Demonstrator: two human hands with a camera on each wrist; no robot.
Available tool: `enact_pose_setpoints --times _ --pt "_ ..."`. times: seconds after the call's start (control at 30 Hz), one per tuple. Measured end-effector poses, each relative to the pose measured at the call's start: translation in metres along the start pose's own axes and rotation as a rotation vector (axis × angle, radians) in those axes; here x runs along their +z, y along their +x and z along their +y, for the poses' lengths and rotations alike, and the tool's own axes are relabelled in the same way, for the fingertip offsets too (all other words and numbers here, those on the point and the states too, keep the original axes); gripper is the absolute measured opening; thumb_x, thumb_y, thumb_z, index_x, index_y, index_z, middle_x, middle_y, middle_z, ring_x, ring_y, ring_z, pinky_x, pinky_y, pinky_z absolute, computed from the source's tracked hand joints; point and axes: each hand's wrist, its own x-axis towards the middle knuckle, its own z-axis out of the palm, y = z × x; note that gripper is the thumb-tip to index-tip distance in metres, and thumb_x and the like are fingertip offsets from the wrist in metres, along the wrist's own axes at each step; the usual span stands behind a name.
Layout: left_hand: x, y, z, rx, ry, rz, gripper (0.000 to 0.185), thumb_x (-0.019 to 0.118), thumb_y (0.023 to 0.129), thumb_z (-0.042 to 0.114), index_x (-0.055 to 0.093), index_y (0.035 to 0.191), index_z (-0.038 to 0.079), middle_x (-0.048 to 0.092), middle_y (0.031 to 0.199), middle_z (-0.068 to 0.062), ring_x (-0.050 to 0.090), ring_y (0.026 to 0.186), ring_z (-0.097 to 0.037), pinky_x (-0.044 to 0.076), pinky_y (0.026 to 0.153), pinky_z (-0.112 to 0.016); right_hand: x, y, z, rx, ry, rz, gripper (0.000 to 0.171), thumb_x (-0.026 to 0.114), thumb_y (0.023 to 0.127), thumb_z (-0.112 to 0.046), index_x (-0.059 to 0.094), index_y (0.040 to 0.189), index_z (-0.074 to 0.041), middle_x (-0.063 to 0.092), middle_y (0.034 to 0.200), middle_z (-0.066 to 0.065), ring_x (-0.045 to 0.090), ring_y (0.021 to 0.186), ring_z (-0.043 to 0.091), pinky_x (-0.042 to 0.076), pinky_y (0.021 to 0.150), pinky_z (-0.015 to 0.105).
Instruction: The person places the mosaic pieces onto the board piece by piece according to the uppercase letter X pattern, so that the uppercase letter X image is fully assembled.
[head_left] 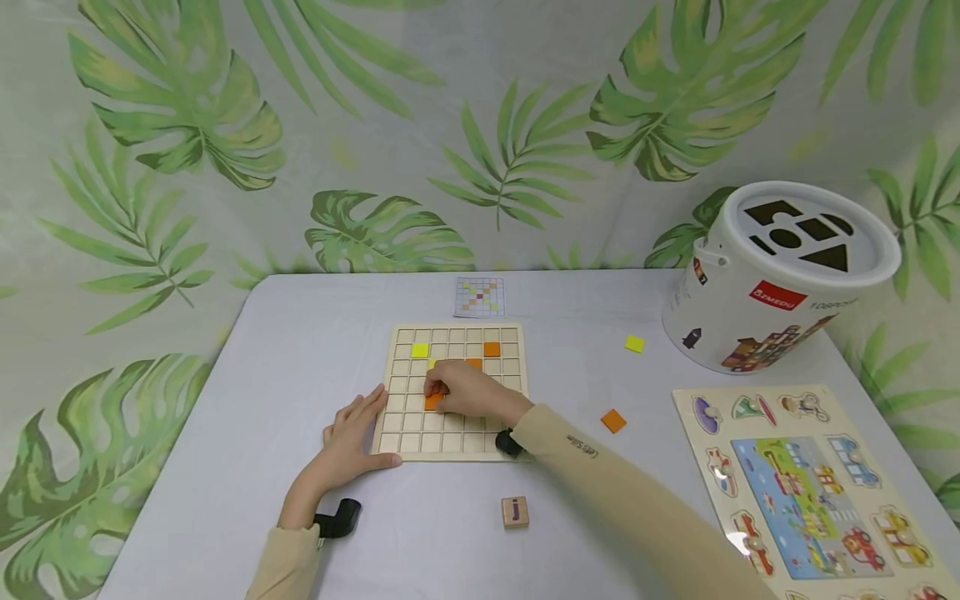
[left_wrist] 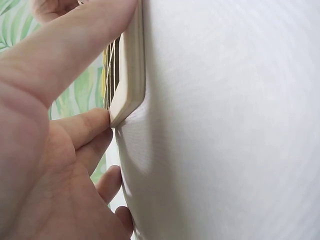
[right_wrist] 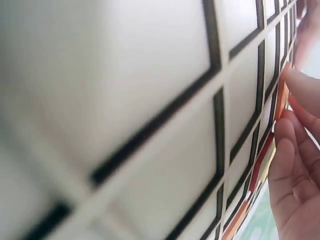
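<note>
— Where did the grid board lie?

— At the middle of the table, with a small card just behind it and a lettered cube before it.

— And to its right?

— Two loose tiles lay there, one nearer. Further right, a bucket stood behind a puzzle tray.

— The hands?

— The left hand lay at the board's left edge; the right hand rested on the board.

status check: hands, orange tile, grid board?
Left hand flat, steadying grid board. Right hand pressing orange tile into a cell. Nothing blocking.
</note>
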Motion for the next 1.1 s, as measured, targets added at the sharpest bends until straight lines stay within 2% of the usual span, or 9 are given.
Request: enact_pose_setpoints --times 0.23,0.4,0.6,0.83,1.1 --pt "0.000 0.001 0.000 -0.004 0.000 0.002 0.099 0.080 0.075 0.040 0.028 0.149 0.001 0.017 0.158 -0.009 0.009 0.139 -0.040 0.015 0.090 -0.058 -0.024 -0.028 0.012 0.040 0.141 0.043 0.012 0.068 0.084 -0.002 0.068 0.096 -0.006 0.061 0.087 -0.001 0.054 0.079 0.014 0.046 0.073 0.026" --pt "0.001 0.001 -0.001 -0.007 -0.002 0.001 0.100 0.080 0.074 0.040 0.027 0.150 0.001 0.017 0.158 -0.009 0.008 0.139 -0.040 0.014 0.091 -0.058 -0.046 -0.064 0.033 0.058 0.187 0.087 0.013 0.067 0.085 -0.005 0.068 0.098 -0.005 0.063 0.089 -0.003 0.056 0.081 0.013 0.047 0.073 0.028" --pt "0.001 0.000 -0.001 0.009 0.004 0.009 0.099 0.080 0.075 0.040 0.028 0.149 0.001 0.018 0.158 -0.010 0.009 0.139 -0.040 0.015 0.090 -0.058 -0.064 -0.113 0.056 0.112 0.195 0.133 0.015 0.069 0.085 -0.004 0.068 0.100 -0.004 0.065 0.091 0.002 0.055 0.080 0.015 0.047 0.072 0.030" --pt "0.001 0.000 0.000 0.006 0.015 0.008 0.098 0.079 0.075 0.040 0.028 0.150 0.002 0.018 0.158 -0.010 0.010 0.139 -0.041 0.015 0.090 -0.059 -0.059 -0.153 0.075 0.155 0.211 0.123 0.017 0.069 0.083 -0.001 0.068 0.100 -0.006 0.065 0.092 0.001 0.056 0.081 0.014 0.047 0.072 0.028" --pt "0.002 0.000 -0.001 0.002 0.011 0.007 0.099 0.080 0.074 0.040 0.028 0.149 0.001 0.018 0.158 -0.011 0.009 0.139 -0.040 0.014 0.090 -0.058 -0.040 -0.166 0.072 0.105 0.199 0.036 0.026 0.073 0.078 0.002 0.068 0.098 -0.012 0.061 0.096 -0.004 0.054 0.087 0.019 0.046 0.070 0.026"
